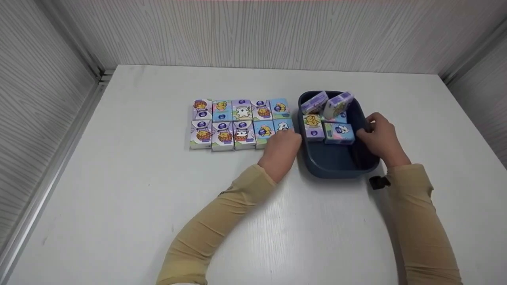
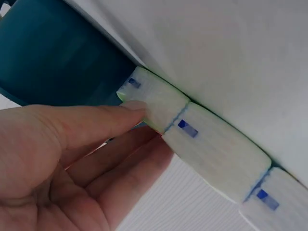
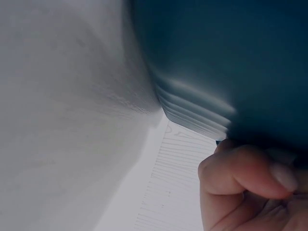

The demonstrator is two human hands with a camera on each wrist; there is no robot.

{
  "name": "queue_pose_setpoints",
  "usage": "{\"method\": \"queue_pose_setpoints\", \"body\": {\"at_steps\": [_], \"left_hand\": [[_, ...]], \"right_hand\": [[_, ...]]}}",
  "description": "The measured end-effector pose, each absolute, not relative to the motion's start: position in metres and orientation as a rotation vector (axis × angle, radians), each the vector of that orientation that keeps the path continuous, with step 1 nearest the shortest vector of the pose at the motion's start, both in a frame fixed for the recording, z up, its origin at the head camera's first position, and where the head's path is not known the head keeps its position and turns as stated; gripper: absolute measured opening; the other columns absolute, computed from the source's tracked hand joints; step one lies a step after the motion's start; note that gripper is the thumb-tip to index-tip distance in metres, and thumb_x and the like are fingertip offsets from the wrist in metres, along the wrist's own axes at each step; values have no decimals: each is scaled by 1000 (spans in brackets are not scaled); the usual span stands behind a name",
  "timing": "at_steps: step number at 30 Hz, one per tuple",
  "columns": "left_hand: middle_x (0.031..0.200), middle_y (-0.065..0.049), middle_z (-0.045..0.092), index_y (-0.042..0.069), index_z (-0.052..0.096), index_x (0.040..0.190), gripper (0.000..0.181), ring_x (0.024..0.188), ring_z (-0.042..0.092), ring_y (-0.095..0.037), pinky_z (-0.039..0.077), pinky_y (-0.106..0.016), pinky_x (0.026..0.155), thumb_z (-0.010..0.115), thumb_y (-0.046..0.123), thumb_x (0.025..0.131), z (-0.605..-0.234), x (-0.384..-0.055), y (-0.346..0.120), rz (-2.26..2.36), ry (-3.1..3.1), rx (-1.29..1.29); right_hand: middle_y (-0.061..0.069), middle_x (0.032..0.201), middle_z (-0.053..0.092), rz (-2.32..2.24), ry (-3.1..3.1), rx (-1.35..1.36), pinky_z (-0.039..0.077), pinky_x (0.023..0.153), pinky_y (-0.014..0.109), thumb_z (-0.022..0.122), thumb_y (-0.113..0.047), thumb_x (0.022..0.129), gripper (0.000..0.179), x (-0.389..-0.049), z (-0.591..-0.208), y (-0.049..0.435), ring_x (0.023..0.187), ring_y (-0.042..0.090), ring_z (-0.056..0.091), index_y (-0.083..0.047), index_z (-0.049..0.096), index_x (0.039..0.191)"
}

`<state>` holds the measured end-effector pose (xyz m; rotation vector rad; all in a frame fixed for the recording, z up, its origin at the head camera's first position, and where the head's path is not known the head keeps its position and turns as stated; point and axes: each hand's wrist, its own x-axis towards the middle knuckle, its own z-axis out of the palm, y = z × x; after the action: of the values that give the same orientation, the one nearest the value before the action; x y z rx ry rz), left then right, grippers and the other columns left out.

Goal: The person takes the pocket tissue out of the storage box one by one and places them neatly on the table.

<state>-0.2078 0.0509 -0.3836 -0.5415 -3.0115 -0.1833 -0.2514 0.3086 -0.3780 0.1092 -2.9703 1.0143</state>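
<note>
Small printed tissue packs (image 1: 233, 135) lie side by side in two rows on the table. With thumb and fingers, my left hand (image 1: 281, 152) pinches the pack (image 2: 150, 94) at the front right corner of these rows. In the left wrist view the thumb lies on that pack's white end, and the fingers pass behind it. To the right stands a dark blue box (image 1: 332, 160) with several packs (image 1: 339, 133) inside, two of them tilted up at the back. My right hand (image 1: 382, 136) grips the box's right rim, thumb on the inside and fingers outside.
The white table (image 1: 119, 198) runs back to a wood-grain panel (image 1: 277, 35), with side panels to the left and right. A small black object (image 1: 379, 182) sits by the right cuff. The box's left wall stands close beside the rows.
</note>
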Motion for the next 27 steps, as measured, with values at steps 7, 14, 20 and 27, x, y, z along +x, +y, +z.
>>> {"method": "queue_pose_setpoints", "body": {"at_steps": [7, 14, 20, 27], "left_hand": [[104, -12, 66, 6, 70, 112, 22, 96, 63, -26, 53, -37, 79, 58, 2, 94, -378, -208, 50, -199, -3070, -599], [108, -13, 63, 4, 65, 116, 23, 98, 60, -25, 52, -35, 80, 55, 3, 95, -366, -212, 50, -186, -2900, -566], [121, -14, 56, 3, 61, 121, 26, 105, 58, -23, 49, -30, 88, 52, 8, 97, -362, -237, 62, -413, -2775, -637], [122, -14, 54, 2, 58, 121, 26, 104, 58, -22, 49, -31, 87, 48, 10, 99, -369, -261, 70, -470, -2757, -682]], "right_hand": [[18, 91, 56, 1026, -2971, 101, 40, 59, 33, 51, -12, 90, 25, -252, -377, 310, 73, 25, 48, 3, 43, 108], [19, 93, 55, 1054, -2981, 80, 42, 61, 34, 51, -12, 89, 24, -253, -378, 309, 76, 27, 50, 2, 42, 106], [24, 103, 56, 1070, -2982, 79, 43, 67, 39, 51, -13, 90, 26, -253, -378, 308, 84, 31, 51, 3, 42, 109], [15, 86, 54, 1047, -2955, 117, 39, 61, 34, 51, -10, 89, 21, -252, -378, 310, 71, 25, 46, 2, 42, 105]]}}
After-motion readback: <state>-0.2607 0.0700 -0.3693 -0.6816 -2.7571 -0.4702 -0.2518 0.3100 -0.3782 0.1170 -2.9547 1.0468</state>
